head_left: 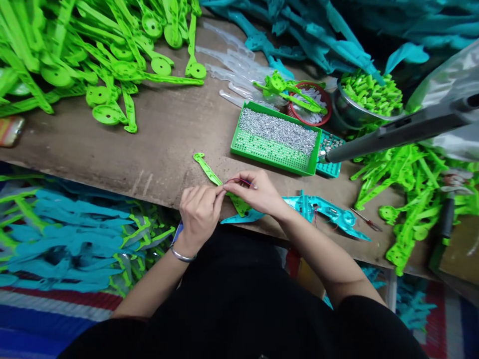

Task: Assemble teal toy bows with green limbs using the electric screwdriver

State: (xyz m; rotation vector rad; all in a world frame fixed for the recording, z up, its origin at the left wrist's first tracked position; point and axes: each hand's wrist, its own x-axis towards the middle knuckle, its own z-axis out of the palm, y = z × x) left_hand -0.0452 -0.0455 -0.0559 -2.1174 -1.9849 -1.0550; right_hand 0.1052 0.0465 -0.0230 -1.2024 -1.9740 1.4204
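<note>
Right hand (258, 191) pinches thin wires (239, 179); left hand (201, 208) meets it, grip unclear, across the slanting green piece (208, 171)!

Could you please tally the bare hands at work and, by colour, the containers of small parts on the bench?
Bare hands: 2 (left hand, right hand)
Green tray: 1
Teal tray: 1
Red basket: 1
Silver bowl: 1
Total: 6
</note>
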